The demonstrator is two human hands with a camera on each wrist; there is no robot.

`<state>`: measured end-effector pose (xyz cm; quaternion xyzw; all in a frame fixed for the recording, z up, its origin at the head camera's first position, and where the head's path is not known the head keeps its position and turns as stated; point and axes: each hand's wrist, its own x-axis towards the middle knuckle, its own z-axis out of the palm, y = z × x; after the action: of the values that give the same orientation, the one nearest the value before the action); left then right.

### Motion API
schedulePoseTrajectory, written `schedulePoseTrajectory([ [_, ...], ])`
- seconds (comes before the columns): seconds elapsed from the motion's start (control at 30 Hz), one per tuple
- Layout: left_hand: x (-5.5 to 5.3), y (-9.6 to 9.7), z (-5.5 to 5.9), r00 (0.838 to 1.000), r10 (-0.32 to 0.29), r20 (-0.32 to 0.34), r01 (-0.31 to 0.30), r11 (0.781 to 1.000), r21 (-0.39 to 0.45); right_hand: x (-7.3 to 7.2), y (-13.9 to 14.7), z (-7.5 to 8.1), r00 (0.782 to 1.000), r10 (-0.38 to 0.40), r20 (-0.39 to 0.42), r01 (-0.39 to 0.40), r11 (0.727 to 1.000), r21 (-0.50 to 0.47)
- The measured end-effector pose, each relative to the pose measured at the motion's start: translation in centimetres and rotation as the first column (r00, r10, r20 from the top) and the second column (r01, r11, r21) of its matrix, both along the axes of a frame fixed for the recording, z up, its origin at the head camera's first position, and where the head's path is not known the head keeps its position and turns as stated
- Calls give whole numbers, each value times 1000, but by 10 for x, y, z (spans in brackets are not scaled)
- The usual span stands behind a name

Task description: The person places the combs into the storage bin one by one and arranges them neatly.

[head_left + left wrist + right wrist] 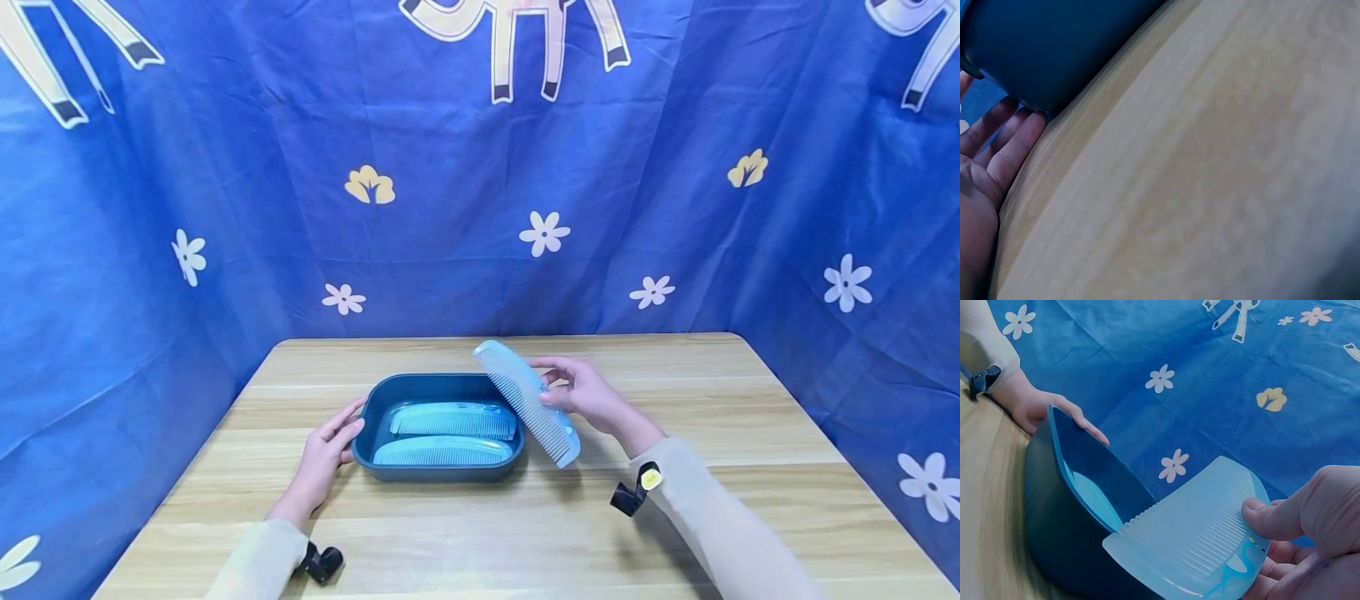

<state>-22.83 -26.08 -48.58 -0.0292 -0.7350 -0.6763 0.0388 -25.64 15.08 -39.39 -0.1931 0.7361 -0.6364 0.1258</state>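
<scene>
A light-blue comb [528,402] is pinched between the thumb and fingers of my right hand [588,396]. It tilts over the right end of a dark teal plastic box [442,475], its teeth facing down and left. Two more light-blue combs lie inside, a rear comb [453,421] and a front comb [442,451], roughly side by side. My left hand [324,454] touches the box's left end with fairly straight fingers. The left wrist view shows those fingertips [1034,125] against the outer wall. In the right wrist view, a blue mark shows on the held comb [1204,531].
The box stands on a light wood-grain table [480,542]. Behind and at both sides hangs a blue cloth [450,250] printed with flowers and animal legs. Black wrist cameras sit on the left sleeve [262,554] and the right sleeve [712,508].
</scene>
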Motion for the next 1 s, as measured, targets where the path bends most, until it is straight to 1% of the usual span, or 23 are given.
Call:
schedulePoseTrajectory([
  [0.17,0,0,2,1000,7,-6,-7,1000,-7,-4,-14,2,1000,22,-21,-22,1000,21],
  [0.27,1,0,2,1000,0,-7,0,1000,-23,-6,-22,2,999,43,-32,-42,999,33],
  [0.4,1,1,1,1000,2,-5,-2,999,-35,-8,-34,3,998,59,-29,-58,998,40],
  [0.53,0,1,0,1000,11,-2,-11,1000,-28,-9,-43,5,998,55,-31,-54,998,46],
  [0.73,0,2,-1,1000,30,6,-30,999,-17,-13,-58,7,996,80,-49,-77,995,63],
  [0.93,0,2,2,1000,6,7,-5,1000,-28,-17,-73,10,996,55,-75,-50,996,72],
  [1.0,1,2,1,1000,7,7,-6,999,-36,-18,-79,8,996,49,-75,-44,996,73],
])
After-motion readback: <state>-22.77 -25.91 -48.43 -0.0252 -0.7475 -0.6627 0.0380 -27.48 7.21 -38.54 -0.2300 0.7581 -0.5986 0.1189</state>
